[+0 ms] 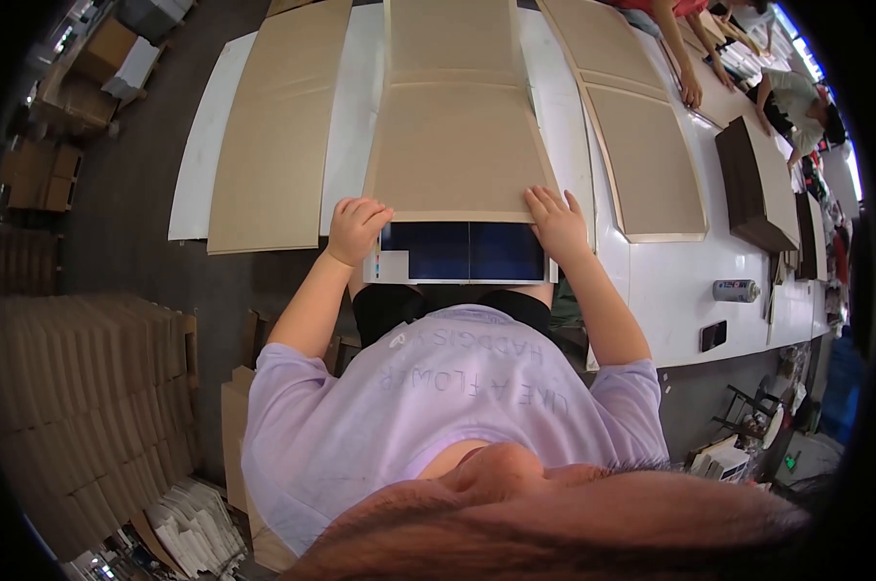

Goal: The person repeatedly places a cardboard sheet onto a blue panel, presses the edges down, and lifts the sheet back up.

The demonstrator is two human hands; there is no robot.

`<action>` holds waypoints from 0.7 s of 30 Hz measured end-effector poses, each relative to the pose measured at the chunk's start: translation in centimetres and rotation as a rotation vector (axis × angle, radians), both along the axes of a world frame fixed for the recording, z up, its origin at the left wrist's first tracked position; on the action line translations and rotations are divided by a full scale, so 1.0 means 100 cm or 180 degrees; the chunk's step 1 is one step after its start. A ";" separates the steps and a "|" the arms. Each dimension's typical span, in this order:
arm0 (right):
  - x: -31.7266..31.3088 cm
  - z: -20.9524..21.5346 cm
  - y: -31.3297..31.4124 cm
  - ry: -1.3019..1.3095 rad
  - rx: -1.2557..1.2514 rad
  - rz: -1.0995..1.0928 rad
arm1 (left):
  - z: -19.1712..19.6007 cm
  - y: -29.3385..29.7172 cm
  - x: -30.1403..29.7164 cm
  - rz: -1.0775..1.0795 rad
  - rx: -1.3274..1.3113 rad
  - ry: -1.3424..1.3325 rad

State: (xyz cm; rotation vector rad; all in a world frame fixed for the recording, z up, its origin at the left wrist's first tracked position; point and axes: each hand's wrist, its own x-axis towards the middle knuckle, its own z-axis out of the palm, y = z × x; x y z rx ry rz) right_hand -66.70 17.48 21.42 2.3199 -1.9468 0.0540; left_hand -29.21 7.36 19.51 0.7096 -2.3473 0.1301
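A brown cardboard panel [460, 155] lies in front of me on the table, creased across its far part. Under its near edge shows a dark blue printed sheet [438, 254] with white margins; the rest of that sheet is hidden. My left hand [361, 230] is closed at the panel's near left corner, fingers curled over the edge. At the near right corner, my right hand [560, 225] rests with its fingers stretched over the panel's edge.
Cardboard pieces lie left [278, 145] and right [646, 160] on the white table [651, 290]. Farther right are a stack of brown boards [755, 189], a spray can [736, 290] and a phone [713, 336]. Other people work at the far right. Cardboard stacks [85, 407] stand at lower left.
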 end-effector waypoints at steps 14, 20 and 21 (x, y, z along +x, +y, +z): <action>0.005 0.004 -0.003 -0.0129 -0.0062 0.0031 | 0.028 0.032 -0.048 0.1440 0.1009 -0.1592; 0.009 0.016 -0.004 -0.0132 -0.0025 -0.0012 | 0.006 0.017 -0.123 0.0252 0.0607 -0.0845; 0.011 0.018 -0.001 -0.0254 -0.0148 -0.0143 | 0.011 0.017 -0.126 0.0254 0.0718 -0.0867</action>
